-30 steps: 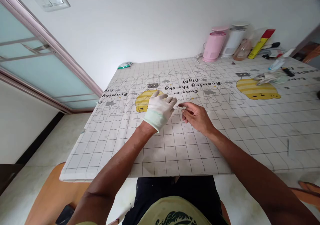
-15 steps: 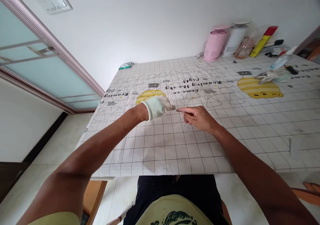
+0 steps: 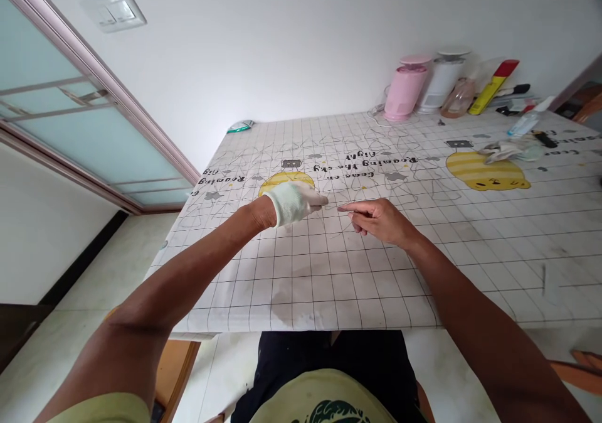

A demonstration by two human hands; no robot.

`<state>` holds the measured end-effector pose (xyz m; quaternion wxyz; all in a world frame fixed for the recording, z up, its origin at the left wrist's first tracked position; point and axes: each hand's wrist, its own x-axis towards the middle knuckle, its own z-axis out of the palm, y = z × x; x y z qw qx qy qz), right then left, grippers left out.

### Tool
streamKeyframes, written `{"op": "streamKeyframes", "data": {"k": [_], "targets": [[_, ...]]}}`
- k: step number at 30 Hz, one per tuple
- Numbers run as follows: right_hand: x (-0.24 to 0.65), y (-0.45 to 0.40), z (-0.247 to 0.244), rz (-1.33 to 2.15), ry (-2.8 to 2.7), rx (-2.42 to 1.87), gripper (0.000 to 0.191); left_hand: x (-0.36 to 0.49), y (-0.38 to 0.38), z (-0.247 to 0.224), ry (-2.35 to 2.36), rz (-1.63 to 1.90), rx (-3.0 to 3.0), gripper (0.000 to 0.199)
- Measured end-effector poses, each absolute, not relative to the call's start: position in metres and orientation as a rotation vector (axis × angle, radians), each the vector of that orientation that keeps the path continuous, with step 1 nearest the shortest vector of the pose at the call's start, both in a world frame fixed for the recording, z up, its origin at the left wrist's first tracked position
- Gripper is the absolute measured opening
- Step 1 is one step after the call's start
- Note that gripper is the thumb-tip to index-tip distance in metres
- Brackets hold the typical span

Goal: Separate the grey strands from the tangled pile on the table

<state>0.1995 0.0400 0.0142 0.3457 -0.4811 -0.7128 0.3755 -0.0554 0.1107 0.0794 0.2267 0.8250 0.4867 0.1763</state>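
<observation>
My left hand, in a white knit glove with a pale green cuff, is closed in a pinch just above the tablecloth. My right hand is bare, with thumb and index finger pressed together and pointing toward the glove. A small gap separates the fingertips. Between and around them runs a thin wire, grey and hard to see. Its loose, kinked loops spread over the printed, checked tablecloth, beyond both hands. What lies right inside each pinch is too fine to make out clearly.
Along the wall stand a pink cylinder, a white one, a clear bottle and a yellow box with red top. A spray bottle and a crumpled glove lie at right. A green-white packet sits at the far-left corner.
My hands have drawn slightly apart, the right one shifting a little to the right. Both stay pinched. The whole view has tilted slightly.
</observation>
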Motion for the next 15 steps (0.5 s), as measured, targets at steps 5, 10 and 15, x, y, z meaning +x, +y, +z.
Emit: {"op": "streamKeyframes", "data": {"k": [5, 10, 15], "targets": [[0.194, 0.042, 0.016, 0.938, -1.625, -1.287, 0.038, -0.056, 0.095, 0.074, 1.408, 0.629, 2.132, 0.024], [0.186, 0.041, 0.013, 0.849, -1.514, -1.275, 0.037, -0.044, 0.068, 0.052, 1.340, 0.599, 1.778, 0.038], [0.181, 0.038, 0.011, 0.801, -1.535, -1.260, 0.037, -0.026, 0.066, 0.038, 1.279, 0.690, 1.464, 0.028]]}}
